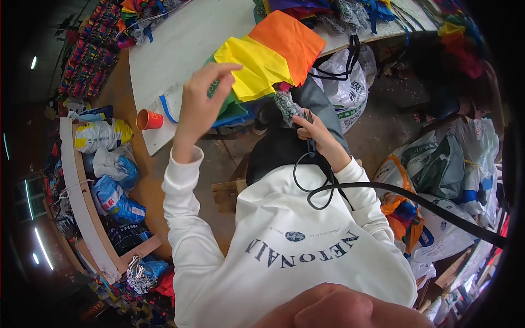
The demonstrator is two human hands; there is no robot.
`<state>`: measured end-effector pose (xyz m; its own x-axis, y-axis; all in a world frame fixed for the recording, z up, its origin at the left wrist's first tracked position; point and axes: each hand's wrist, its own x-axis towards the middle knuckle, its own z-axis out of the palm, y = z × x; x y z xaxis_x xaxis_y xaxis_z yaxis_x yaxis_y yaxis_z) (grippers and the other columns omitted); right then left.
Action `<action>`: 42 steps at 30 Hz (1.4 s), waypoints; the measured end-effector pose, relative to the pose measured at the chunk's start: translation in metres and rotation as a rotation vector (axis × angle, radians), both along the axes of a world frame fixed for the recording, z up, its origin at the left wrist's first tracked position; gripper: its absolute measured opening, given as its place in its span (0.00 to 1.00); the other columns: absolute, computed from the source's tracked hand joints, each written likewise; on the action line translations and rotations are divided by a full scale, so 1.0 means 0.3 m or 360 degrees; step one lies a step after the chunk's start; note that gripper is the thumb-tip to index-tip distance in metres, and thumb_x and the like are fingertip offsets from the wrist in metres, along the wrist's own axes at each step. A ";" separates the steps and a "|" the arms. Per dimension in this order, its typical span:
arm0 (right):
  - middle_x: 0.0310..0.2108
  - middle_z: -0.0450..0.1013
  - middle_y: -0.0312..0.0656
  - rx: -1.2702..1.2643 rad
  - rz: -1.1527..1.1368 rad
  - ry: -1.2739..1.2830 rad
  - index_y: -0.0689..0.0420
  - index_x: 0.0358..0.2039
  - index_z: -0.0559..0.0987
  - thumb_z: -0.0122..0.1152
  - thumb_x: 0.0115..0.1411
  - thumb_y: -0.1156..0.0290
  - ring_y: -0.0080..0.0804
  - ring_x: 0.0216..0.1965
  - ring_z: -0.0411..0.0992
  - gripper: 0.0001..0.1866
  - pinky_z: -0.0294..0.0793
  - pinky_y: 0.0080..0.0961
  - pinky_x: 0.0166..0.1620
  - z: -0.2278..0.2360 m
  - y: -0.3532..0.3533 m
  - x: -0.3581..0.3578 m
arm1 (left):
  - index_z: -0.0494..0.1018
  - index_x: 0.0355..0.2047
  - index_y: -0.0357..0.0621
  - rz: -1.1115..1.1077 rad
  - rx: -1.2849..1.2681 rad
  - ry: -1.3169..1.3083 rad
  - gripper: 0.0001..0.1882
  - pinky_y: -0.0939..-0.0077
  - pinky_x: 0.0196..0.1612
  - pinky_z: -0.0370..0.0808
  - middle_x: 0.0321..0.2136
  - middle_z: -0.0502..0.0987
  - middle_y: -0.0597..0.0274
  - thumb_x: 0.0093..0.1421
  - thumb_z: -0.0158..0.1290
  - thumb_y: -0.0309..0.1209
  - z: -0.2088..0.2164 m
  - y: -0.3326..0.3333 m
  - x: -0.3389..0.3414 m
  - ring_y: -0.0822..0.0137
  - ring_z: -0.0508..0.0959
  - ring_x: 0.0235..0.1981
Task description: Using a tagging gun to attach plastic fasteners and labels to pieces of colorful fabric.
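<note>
My left hand is raised in front of the yellow panel of a rainbow-coloured cloth piece, thumb and forefinger apart, with nothing visible between them. An orange panel spreads beside the yellow, and green and blue parts lie partly behind my left hand. Below the cloth hangs a speckled grey-and-white bundle. My right hand is closed at its lower end, thumb against it. A small dark metal tool, apparently thread snips, also sits in that hand. Its blades are too small to make out.
The white table carries an orange-red paper cup, a blue strip and more coloured cloth. A white plastic bag hangs under its edge. Filled bags crowd the right, others the left. A black cable crosses by my right arm.
</note>
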<state>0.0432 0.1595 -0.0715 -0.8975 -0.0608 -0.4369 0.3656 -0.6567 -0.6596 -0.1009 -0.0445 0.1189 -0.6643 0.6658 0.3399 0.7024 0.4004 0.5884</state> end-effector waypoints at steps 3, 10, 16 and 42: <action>0.22 0.57 0.24 -0.0006 0.0054 -0.0008 0.56 0.48 0.68 0.63 0.62 0.67 0.11 0.18 0.51 0.18 0.48 0.16 0.23 -0.010 0.014 -0.015 | 0.80 0.41 0.44 -0.0651 0.0370 -0.0141 0.13 0.76 0.29 0.63 0.19 0.70 0.72 0.55 0.55 0.24 0.179 -0.018 0.301 0.72 0.71 0.22; 0.19 0.54 0.21 0.0163 0.0085 -0.0057 0.55 0.49 0.69 0.57 0.66 0.68 0.11 0.16 0.48 0.13 0.48 0.16 0.23 0.026 0.040 0.000 | 0.77 0.44 0.65 -0.1116 0.0900 -0.0149 0.11 0.73 0.28 0.59 0.25 0.78 0.66 0.63 0.55 0.31 0.177 -0.008 0.505 0.70 0.71 0.21; 0.16 0.51 0.21 0.0234 0.0026 -0.0151 0.55 0.48 0.70 0.56 0.66 0.66 0.11 0.16 0.48 0.12 0.48 0.16 0.25 0.051 0.062 0.015 | 0.79 0.42 0.68 -0.0975 0.1320 -0.0156 0.23 0.75 0.28 0.61 0.28 0.74 0.67 0.50 0.55 0.22 0.086 0.012 0.541 0.72 0.67 0.21; 0.26 0.63 0.31 0.0459 -0.0330 -0.0059 0.54 0.65 0.64 0.43 0.72 0.62 0.15 0.26 0.59 0.23 0.62 0.14 0.30 0.030 0.039 0.079 | 0.68 0.49 0.41 -0.0164 0.2680 -0.2244 0.25 0.67 0.53 0.64 0.43 0.72 0.55 0.68 0.38 0.50 -0.317 -0.068 0.458 0.62 0.69 0.45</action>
